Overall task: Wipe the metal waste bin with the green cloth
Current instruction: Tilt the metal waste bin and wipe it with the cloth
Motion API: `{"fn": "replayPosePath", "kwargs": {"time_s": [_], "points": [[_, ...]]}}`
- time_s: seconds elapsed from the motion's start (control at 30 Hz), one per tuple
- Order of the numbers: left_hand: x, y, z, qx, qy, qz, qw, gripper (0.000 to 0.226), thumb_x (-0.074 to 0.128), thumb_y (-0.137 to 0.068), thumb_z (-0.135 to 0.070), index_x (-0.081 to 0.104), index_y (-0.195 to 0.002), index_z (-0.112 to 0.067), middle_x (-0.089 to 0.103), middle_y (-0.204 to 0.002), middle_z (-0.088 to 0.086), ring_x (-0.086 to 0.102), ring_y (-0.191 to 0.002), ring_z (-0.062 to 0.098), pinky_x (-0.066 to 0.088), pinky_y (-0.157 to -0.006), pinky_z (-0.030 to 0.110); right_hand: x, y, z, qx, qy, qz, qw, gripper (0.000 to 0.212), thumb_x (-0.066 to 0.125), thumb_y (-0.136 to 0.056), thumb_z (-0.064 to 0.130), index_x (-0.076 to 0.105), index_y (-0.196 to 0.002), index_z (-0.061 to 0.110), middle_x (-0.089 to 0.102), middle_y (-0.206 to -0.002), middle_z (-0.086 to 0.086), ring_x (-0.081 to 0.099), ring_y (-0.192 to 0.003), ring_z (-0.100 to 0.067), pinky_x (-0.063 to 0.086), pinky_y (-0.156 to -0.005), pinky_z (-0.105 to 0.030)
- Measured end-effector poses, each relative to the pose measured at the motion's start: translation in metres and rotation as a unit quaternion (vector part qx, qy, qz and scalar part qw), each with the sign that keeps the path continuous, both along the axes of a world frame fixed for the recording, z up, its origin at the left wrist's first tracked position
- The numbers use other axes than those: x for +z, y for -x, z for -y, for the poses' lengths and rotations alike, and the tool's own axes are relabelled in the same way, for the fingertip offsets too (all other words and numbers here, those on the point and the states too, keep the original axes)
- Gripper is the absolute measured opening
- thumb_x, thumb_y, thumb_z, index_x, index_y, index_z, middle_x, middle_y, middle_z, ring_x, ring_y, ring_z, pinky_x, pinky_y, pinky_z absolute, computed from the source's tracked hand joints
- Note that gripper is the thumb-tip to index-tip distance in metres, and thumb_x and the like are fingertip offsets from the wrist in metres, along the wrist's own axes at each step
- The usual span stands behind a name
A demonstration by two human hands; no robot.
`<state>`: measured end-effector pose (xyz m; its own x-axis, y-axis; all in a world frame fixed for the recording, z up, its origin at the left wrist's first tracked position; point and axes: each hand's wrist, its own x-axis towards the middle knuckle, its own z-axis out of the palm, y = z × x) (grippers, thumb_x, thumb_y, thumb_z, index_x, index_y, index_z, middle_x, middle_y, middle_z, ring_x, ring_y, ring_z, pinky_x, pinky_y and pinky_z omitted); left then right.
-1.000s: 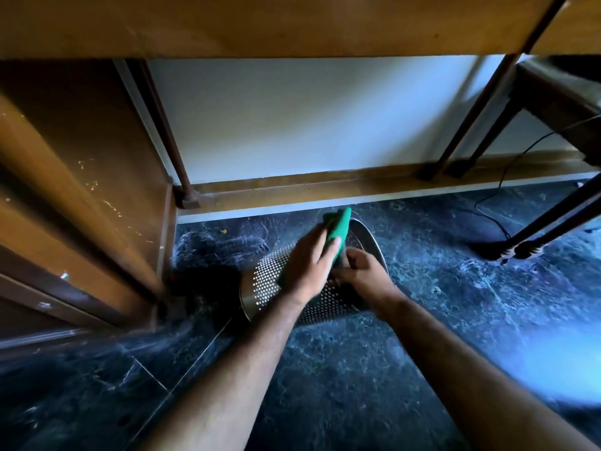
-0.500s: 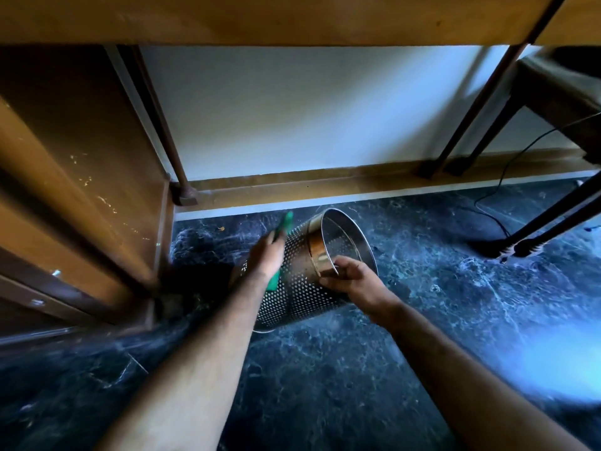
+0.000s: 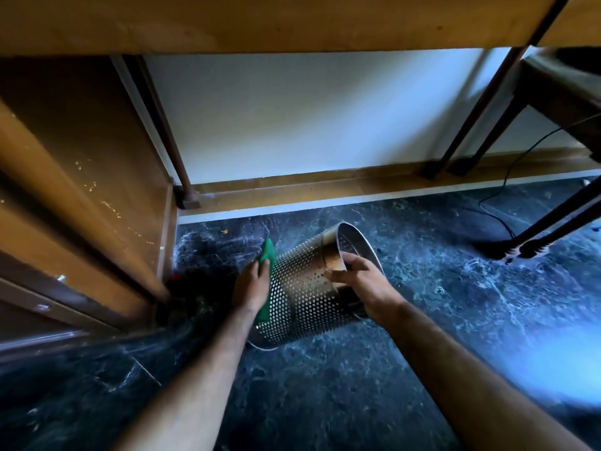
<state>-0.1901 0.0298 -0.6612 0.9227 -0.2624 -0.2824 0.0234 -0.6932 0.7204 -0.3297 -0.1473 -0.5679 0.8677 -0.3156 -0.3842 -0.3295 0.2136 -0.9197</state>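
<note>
The perforated metal waste bin [image 3: 305, 294] lies tilted on its side on the dark marble floor, its open mouth turned up and away to the right. My right hand [image 3: 361, 283] grips the bin at its solid rim band. My left hand [image 3: 252, 284] presses the green cloth [image 3: 268, 255] flat against the bin's left side wall. Part of the cloth sticks out beyond my fingertips, and another strip shows below my palm.
A wooden cabinet [image 3: 81, 190] stands close on the left. A wooden desk edge [image 3: 260, 24] runs overhead, with metal legs [image 3: 169, 138] by the white wall. Chair legs [image 3: 553, 229] and a black cable [image 3: 497, 196] sit at the right.
My left hand slid the cloth from the top of the bin, near its rim, over to the left side wall. The bin turned, so its mouth now shows more openly.
</note>
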Motion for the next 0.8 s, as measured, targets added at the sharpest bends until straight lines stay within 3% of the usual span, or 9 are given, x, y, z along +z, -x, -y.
{"fn": "replayPosePath", "kwargs": {"time_s": [0.07,0.17,0.23,0.27,0.37,0.47,0.57,0.7,0.8], "points": [[0.016,-0.012,0.010,0.006,0.005,-0.085,0.996,0.062,0.033,-0.099,-0.060,0.054,-0.139,-0.018,0.062,-0.135,0.017,0.063,-0.115,0.036,0.049,-0.095,0.037,-0.003,0.004,-0.005,0.054,0.012,-0.001,0.998,0.028,0.063,-0.086,-0.008,0.072,-0.105,0.011,0.076,-0.090,-0.005,0.069,-0.075,-0.015,0.057,-0.064,-0.024],[0.051,-0.019,0.045,-0.012,0.043,-0.077,0.996,0.076,0.026,-0.084,-0.084,0.054,-0.136,-0.036,0.067,-0.128,0.004,0.067,-0.105,0.029,0.052,-0.094,0.038,-0.004,0.004,-0.006,0.134,0.046,0.012,0.990,0.032,0.061,-0.087,-0.014,0.069,-0.114,0.001,0.076,-0.106,-0.012,0.072,-0.093,-0.017,0.059,-0.082,-0.026],[0.073,-0.017,0.070,-0.038,0.100,-0.038,0.994,0.058,0.035,-0.091,-0.073,0.063,-0.124,-0.035,0.072,-0.112,-0.001,0.068,-0.095,0.024,0.051,-0.081,0.030,-0.003,0.000,0.000,0.160,0.079,0.010,0.984,0.036,0.062,-0.086,-0.013,0.065,-0.121,-0.002,0.073,-0.116,-0.018,0.071,-0.102,-0.022,0.057,-0.093,-0.033],[0.083,-0.012,0.079,-0.052,0.124,-0.009,0.991,0.048,0.039,-0.095,-0.065,0.065,-0.120,-0.033,0.072,-0.104,-0.004,0.068,-0.090,0.022,0.050,-0.076,0.028,-0.001,-0.002,0.002,0.157,0.088,0.000,0.984,0.036,0.063,-0.086,-0.013,0.065,-0.120,-0.002,0.074,-0.113,-0.017,0.071,-0.097,-0.021,0.058,-0.089,-0.031],[0.081,0.016,0.083,-0.113,0.191,0.093,0.971,0.036,0.045,-0.098,-0.049,0.067,-0.112,-0.024,0.072,-0.101,-0.002,0.067,-0.088,0.020,0.053,-0.074,0.033,0.006,-0.014,-0.002,0.077,0.117,-0.027,0.990,0.019,0.068,-0.081,-0.008,0.068,-0.097,0.003,0.067,-0.077,-0.009,0.062,-0.060,-0.015,0.052,-0.057,-0.029],[0.037,0.043,0.052,-0.144,0.167,0.163,0.962,0.039,0.043,-0.100,-0.044,0.061,-0.128,-0.022,0.071,-0.122,0.003,0.066,-0.106,0.018,0.053,-0.090,0.034,0.004,-0.024,-0.009,-0.091,0.061,-0.043,0.993,0.007,0.072,-0.081,-0.001,0.071,-0.087,0.002,0.071,-0.073,-0.010,0.065,-0.064,-0.025,0.056,-0.064,-0.040],[0.001,0.037,0.016,-0.052,0.068,0.182,0.980,0.044,0.042,-0.100,-0.045,0.063,-0.126,-0.017,0.071,-0.119,0.007,0.067,-0.104,0.024,0.051,-0.087,0.032,-0.001,-0.014,-0.007,-0.122,0.000,-0.060,0.991,0.008,0.072,-0.083,0.001,0.075,-0.089,0.005,0.078,-0.080,-0.010,0.073,-0.076,-0.028,0.060,-0.069,-0.045],[-0.002,-0.002,-0.006,-0.006,-0.051,-0.009,0.999,0.058,0.034,-0.101,-0.053,0.061,-0.130,-0.011,0.062,-0.134,0.021,0.060,-0.119,0.038,0.045,-0.099,0.038,-0.010,0.002,-0.010,-0.035,0.054,-0.044,0.997,0.013,0.075,-0.081,0.004,0.075,-0.094,0.006,0.079,-0.090,-0.009,0.075,-0.083,-0.025,0.061,-0.075,-0.039],[0.010,-0.022,0.004,0.016,-0.014,-0.168,0.985,0.096,0.034,-0.076,-0.090,0.055,-0.140,-0.021,0.054,-0.147,0.015,0.054,-0.131,0.035,0.037,-0.114,0.043,-0.012,0.006,-0.021,0.056,0.119,-0.027,0.991,0.013,0.075,-0.081,0.004,0.074,-0.094,0.006,0.079,-0.089,-0.006,0.073,-0.078,-0.015,0.058,-0.072,-0.030]]}}
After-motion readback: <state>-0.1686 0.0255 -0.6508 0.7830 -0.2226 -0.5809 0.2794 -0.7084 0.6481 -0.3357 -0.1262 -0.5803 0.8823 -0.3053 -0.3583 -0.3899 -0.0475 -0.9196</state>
